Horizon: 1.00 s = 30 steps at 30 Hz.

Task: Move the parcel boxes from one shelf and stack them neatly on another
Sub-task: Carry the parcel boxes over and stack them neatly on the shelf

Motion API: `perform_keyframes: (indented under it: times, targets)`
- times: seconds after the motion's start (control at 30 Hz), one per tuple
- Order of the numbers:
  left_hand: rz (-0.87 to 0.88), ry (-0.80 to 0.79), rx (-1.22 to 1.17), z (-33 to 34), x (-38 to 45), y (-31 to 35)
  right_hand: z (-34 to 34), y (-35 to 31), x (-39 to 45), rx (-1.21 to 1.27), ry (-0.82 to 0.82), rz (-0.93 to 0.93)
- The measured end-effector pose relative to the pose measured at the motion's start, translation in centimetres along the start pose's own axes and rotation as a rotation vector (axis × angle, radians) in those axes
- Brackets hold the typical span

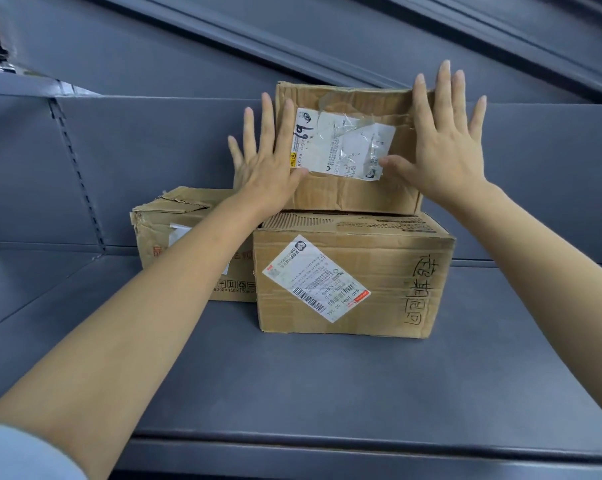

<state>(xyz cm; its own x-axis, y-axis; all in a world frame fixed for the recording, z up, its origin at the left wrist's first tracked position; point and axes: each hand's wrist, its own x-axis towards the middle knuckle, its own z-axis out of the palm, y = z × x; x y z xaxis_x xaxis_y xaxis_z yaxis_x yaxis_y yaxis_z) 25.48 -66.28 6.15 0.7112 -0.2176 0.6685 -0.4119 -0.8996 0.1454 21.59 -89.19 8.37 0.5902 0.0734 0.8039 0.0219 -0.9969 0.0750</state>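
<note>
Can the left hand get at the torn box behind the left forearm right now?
Probably yes. The left hand lies flat and open against the top box, holding nothing, and the torn box sits just below and left of it on the shelf, nothing stacked on it.

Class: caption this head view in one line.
Both open hands steady the top parcel box on a stack.

Top box on front box; third box left, slightly behind, on shelf.
</note>
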Motion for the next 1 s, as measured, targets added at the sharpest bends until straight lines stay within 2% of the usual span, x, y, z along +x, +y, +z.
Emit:
perform_keyframes:
  times: [0.27, 0.5, 0.63, 0.83, 1.0]
  targets:
    - [-0.016, -0.01, 0.023, -1.1, -1.7, 0.0, -0.2, -2.3, -1.6, 0.037, 0.033, -0.053]
    - [-0.056, 0.05, 0.183, -3.8, -4.8, -2.6, 0.1, -7.4, -2.2, 0.197, 0.092, -0.197]
    - [-0.066, 0.046, 0.326, -6.0, -9.1, -5.5, 1.4, -12.2, -2.9, 0.316, 0.021, -0.27]
    - [-0.241, -0.022, 0.446, -10.0, -15.8, -10.4, 1.7, -21.2, -3.6, 0.489, -0.052, -0.424]
    - [-0.323, 0.021, 0.495, -13.3, -22.3, -14.2, 0.9, -28.8, -6.5, 0.686, -0.136, -0.505]
